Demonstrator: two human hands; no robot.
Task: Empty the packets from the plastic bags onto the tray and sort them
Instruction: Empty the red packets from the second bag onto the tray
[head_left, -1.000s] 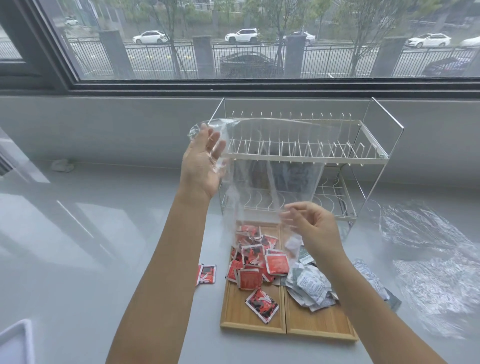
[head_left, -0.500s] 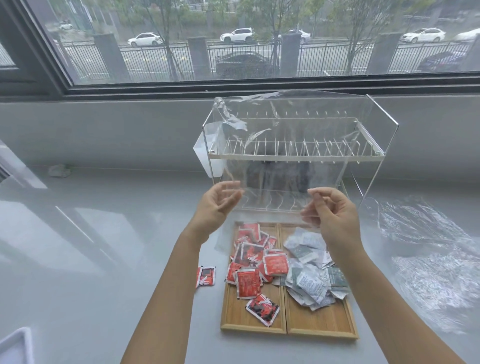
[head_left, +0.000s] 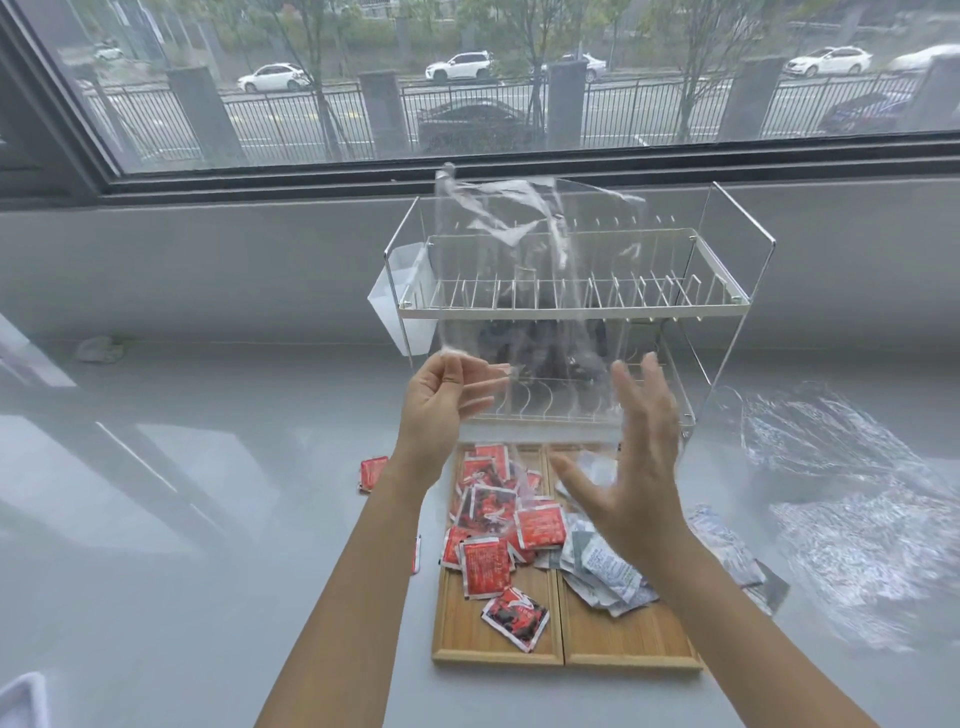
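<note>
Packets lie below your hands: your left hand (head_left: 441, 402) pinches the clear plastic bag (head_left: 514, 291) hanging upright, your right hand (head_left: 631, 467) is spread, holding nothing. Red packets (head_left: 498, 530) and grey packets (head_left: 602, 566) fill the wooden tray (head_left: 566, 649); a dish rack (head_left: 571, 306) stands behind, crumpled plastic (head_left: 841, 499) at right.

— Where does the tray (head_left: 498, 652) sit?
— On the surface (head_left: 208, 519), just before the rack (head_left: 571, 306) at its back edge. Packets (head_left: 488, 566) fill the tray's left half, more packets (head_left: 605, 569) its right.
— And off the tray?
— One stray packet (head_left: 372, 473) lies just left of it; a crumpled bag (head_left: 841, 499) lies to the right. Another bag (head_left: 519, 291) hangs above the tray, before the rack.
</note>
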